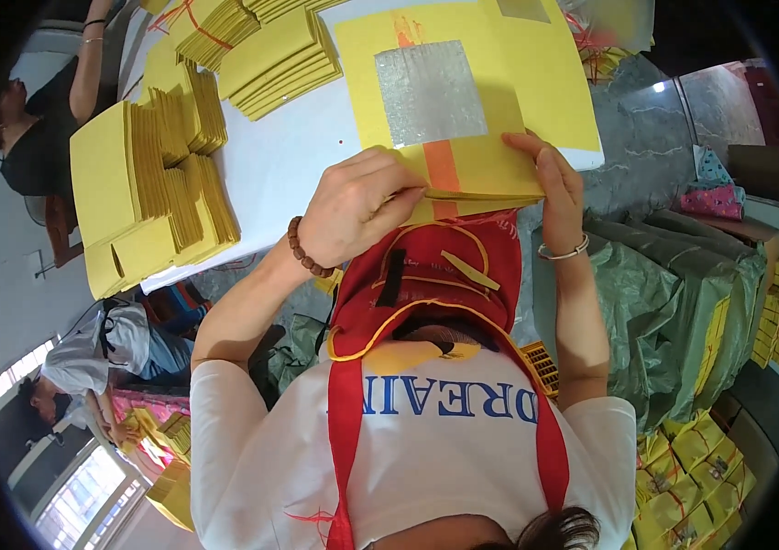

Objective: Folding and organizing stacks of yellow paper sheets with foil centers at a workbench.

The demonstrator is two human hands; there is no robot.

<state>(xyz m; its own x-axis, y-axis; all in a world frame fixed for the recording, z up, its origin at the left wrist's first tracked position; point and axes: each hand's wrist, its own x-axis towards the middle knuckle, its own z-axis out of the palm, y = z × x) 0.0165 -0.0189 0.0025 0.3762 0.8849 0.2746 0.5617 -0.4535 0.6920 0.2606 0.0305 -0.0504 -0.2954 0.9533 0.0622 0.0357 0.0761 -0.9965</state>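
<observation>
At the table's near edge, a folded yellow paper (481, 163) with an orange stripe lies between my hands. My left hand (357, 203) is closed, its fingers and thumb pinching the paper's left end by the near fold. My right hand (556, 183) grips the right end, with the index finger over the top and the other fingers by the edge. Just beyond is a large yellow sheet (547, 87) bearing a silver foil square (431, 92). Whether the folded paper is part of this sheet, I cannot tell.
Stacks of folded yellow paper (147, 174) stand on the white table (284, 165) to the left and far left. My red apron (426, 275) hangs below the edge. Green plastic-wrapped bundles (655, 284) stand at right. Two people, one seated person (41, 137) and another person (105, 344), are at left.
</observation>
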